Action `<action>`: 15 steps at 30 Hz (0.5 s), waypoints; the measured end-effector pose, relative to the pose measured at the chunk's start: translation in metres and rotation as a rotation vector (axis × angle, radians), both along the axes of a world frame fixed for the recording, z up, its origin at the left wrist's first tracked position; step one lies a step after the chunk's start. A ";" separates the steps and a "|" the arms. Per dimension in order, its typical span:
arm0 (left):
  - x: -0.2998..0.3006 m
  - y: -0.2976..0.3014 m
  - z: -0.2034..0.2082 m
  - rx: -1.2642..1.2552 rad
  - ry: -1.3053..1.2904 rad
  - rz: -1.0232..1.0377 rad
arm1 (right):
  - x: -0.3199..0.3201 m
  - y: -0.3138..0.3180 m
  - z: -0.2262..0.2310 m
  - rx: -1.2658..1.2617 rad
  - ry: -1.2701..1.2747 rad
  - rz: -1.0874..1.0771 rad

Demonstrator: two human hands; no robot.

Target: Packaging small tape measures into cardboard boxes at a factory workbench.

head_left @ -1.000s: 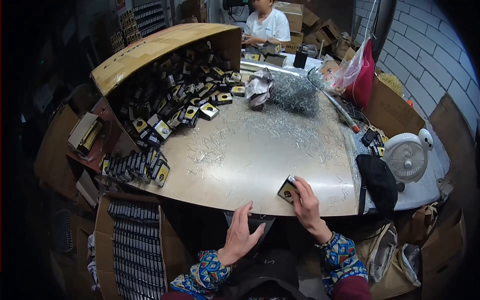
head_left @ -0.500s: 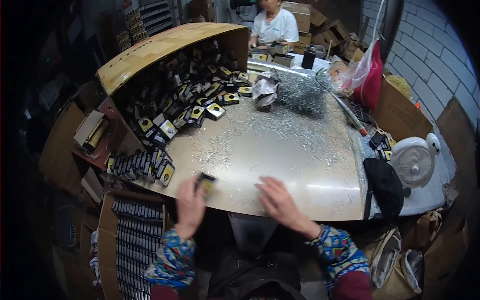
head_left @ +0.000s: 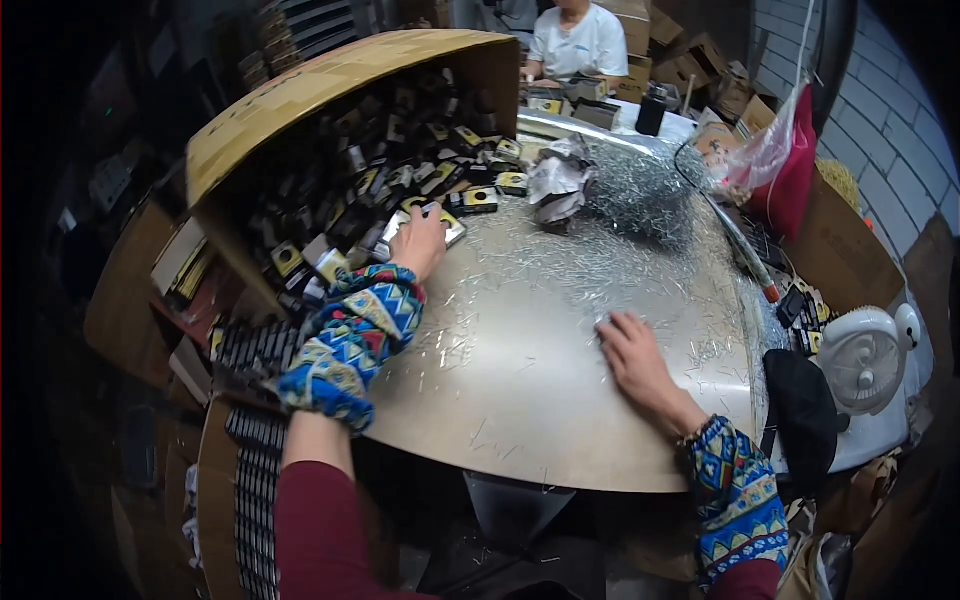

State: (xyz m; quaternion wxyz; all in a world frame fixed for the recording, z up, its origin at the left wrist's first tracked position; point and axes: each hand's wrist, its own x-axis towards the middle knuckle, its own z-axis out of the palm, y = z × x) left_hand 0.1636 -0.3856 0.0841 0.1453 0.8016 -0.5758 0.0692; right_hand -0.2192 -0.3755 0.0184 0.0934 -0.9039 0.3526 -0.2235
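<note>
My left hand (head_left: 421, 246) reaches across to the front edge of a heap of small black-and-yellow boxes (head_left: 400, 165). Its fingers are bent over a small box (head_left: 454, 232) with a pale side, gripping it; the hand covers part of that box. On the metal-topped table, my right hand (head_left: 640, 362) rests near loose bent wire pieces (head_left: 610, 285), its fingers apart and holding nothing. A large cardboard carton (head_left: 330, 78), lying on its side, contains the heap.
Small boxes stand in a row (head_left: 250, 345) at the table's left edge. Below is a carton of packed boxes (head_left: 258, 500). A tangled wire pile (head_left: 645, 195) and crumpled wrapping (head_left: 560, 182) lie farther back. A white fan (head_left: 862, 365) stands right; a person (head_left: 578, 45) sits opposite.
My left hand has gone forward from the near edge to the heap; the small box it held is no longer seen in it. My right hand has shifted right and forward. The view has shifted.
</note>
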 end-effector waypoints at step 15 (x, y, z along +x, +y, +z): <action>-0.045 -0.041 0.031 0.282 0.133 0.169 | 0.011 0.011 0.006 -0.025 0.250 0.061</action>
